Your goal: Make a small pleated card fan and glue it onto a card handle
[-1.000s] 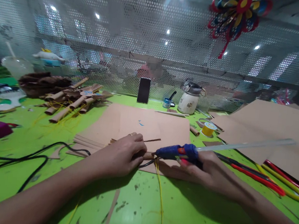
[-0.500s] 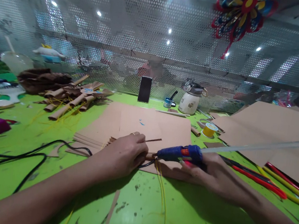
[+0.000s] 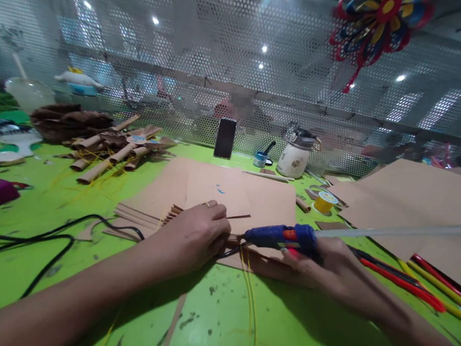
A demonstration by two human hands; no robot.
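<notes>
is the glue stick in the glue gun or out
Partly in: the long, clear glue stick juts from the back of the blue glue gun in the right hand.

Bare forearms (image 3: 88, 284), gold-toned ring (image 3: 209, 204) on left grip (image 3: 198, 233)

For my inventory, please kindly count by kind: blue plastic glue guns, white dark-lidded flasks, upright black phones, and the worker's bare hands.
Blue plastic glue gun: 1
White flask: 1
Black phone: 1
Left hand, right hand: 2
Total: 5

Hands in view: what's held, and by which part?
The right hand grips a blue hot glue gun by its handle; whether the left hand grips the pleated brown paper is hidden.
</notes>
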